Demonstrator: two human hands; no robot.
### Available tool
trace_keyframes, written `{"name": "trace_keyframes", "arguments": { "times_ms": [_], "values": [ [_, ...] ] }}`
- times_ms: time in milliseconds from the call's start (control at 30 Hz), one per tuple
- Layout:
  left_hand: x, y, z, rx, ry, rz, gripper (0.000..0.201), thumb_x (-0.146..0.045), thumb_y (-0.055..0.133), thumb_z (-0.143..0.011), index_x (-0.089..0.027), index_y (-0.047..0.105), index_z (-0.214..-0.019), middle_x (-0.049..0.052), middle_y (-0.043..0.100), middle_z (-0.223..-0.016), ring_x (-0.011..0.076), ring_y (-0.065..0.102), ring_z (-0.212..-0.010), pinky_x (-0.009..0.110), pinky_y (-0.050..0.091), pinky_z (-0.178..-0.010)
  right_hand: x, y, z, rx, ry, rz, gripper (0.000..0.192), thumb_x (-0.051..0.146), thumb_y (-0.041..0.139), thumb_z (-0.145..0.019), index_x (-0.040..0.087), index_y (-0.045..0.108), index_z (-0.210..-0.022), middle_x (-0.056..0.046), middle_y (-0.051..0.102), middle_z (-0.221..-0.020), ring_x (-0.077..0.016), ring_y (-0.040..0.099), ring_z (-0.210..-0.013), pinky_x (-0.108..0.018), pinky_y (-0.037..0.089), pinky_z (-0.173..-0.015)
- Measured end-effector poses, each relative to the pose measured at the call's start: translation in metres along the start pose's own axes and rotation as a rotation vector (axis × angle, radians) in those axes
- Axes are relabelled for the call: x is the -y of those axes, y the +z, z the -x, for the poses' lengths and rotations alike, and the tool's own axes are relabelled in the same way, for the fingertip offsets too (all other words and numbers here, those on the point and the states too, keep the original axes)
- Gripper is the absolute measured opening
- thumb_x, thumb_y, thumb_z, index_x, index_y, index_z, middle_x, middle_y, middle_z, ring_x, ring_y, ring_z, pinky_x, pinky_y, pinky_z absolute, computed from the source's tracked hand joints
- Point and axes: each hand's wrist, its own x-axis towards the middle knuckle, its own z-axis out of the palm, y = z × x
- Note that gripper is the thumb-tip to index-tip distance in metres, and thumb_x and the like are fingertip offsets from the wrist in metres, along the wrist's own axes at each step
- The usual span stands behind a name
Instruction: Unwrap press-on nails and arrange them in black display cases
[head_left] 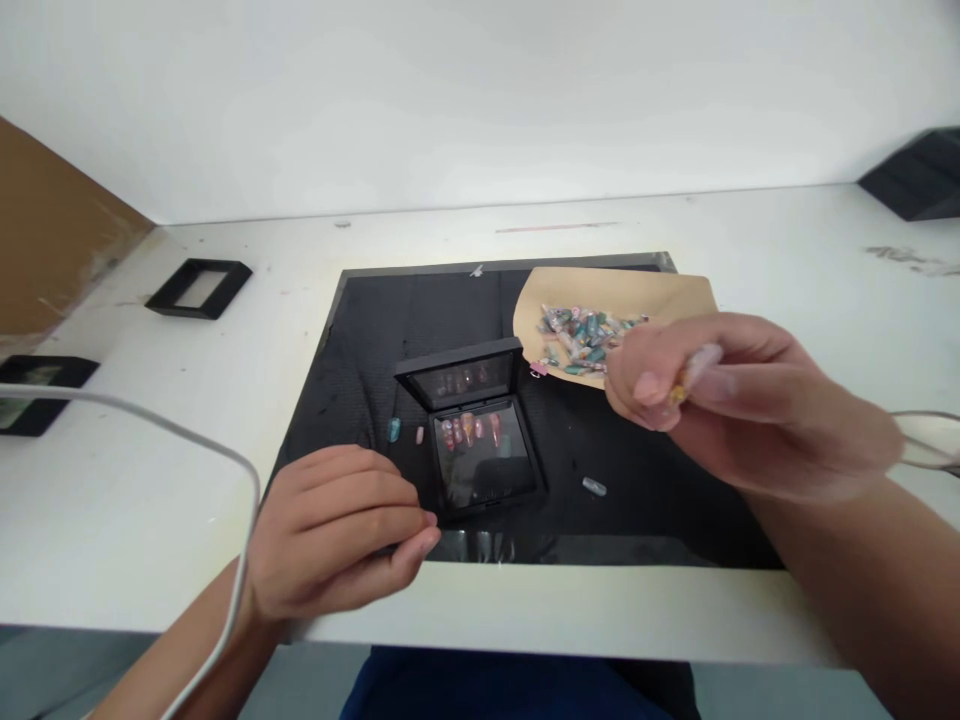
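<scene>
White surface (pixel 150 520) against a plain white wall, brown cardboard panel (pixel 52 240) at far left, stack of black frames (pixel 919 175) at far right rear. Two more black frames on the left: one empty (pixel 199 288), one at the edge (pixel 37 392). White cable (pixel 187 440) runs in from the left and drops over the near edge. Black mat (pixel 645 500) centred on the surface. On it: small black display case (pixel 480 440), lid tilted up and back, a row of pinkish press-on nails (pixel 471 430) inside the base. Tan paper sheet (pixel 675 290) at the mat's rear right carries a heap of loose nails (pixel 585 335), mostly teal and pink. Strays on the mat: a teal nail (pixel 394 429) and a pink nail (pixel 420 434) just left of the case, a clear nail (pixel 594 487) to its right. Left hand (pixel 337 530) lies palm-down at the mat's near left corner, fingers curled, fingertips just beside the case's front-left corner; can't tell if they touch it; its grip holds nothing visible. Right hand (pixel 735 405) is raised above the mat, right of the case and near the heap, grip pinched closed on one pale pink nail (pixel 701 368) between thumb and fingers. Blurred, so no detail on that nail.
</scene>
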Motion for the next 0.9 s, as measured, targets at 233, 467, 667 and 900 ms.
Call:
{"name": "trace_keyframes", "arguments": {
  "times_ms": [233,467,667,900],
  "values": [
    [0.001,0.003,0.004,0.017,-0.023,-0.033,0.020,-0.012,0.077,-0.082,-0.016,0.071,-0.101,0.005,0.074,-0.085,0.0167,0.068,-0.076,0.032,0.057,-0.069,-0.005,0.037,0.009,-0.049,-0.028,0.296,0.024,0.012,0.055,-0.085,0.026,0.064,-0.068,0.002,0.061,-0.061,-0.0148,0.048,-0.053,-0.032,0.037,-0.049],
    [-0.011,0.019,0.005,-0.065,-0.003,-0.088,0.033,-0.016,0.079,-0.080,-0.014,0.067,-0.111,0.005,0.075,-0.084,0.0163,0.067,-0.072,0.031,0.053,-0.067,-0.011,0.062,0.017,0.030,-0.196,0.601,0.023,0.011,0.049,-0.087,0.023,0.054,-0.069,0.000,0.057,-0.065,-0.0141,0.054,-0.060,-0.029,0.043,-0.056],
    [-0.014,0.023,0.000,-0.140,-0.072,-0.020,0.038,-0.037,0.057,-0.100,-0.010,0.061,-0.126,0.004,0.070,-0.074,0.0142,0.065,-0.064,0.028,0.049,-0.060,-0.022,0.072,0.019,0.183,-0.351,0.761,0.021,0.013,0.051,-0.089,0.019,0.060,-0.071,0.000,0.058,-0.066,-0.0121,0.053,-0.061,-0.026,0.041,-0.058],
    [-0.018,0.018,-0.006,-0.094,-0.120,0.025,0.018,-0.013,0.073,-0.088,-0.014,0.068,-0.106,0.002,0.074,-0.076,0.0108,0.064,-0.061,0.024,0.051,-0.057,-0.039,0.078,0.023,0.285,-0.552,1.072,0.028,0.021,0.052,-0.096,0.017,0.063,-0.070,-0.001,0.057,-0.066,-0.0160,0.050,-0.059,-0.034,0.032,-0.050]
  ]
}}
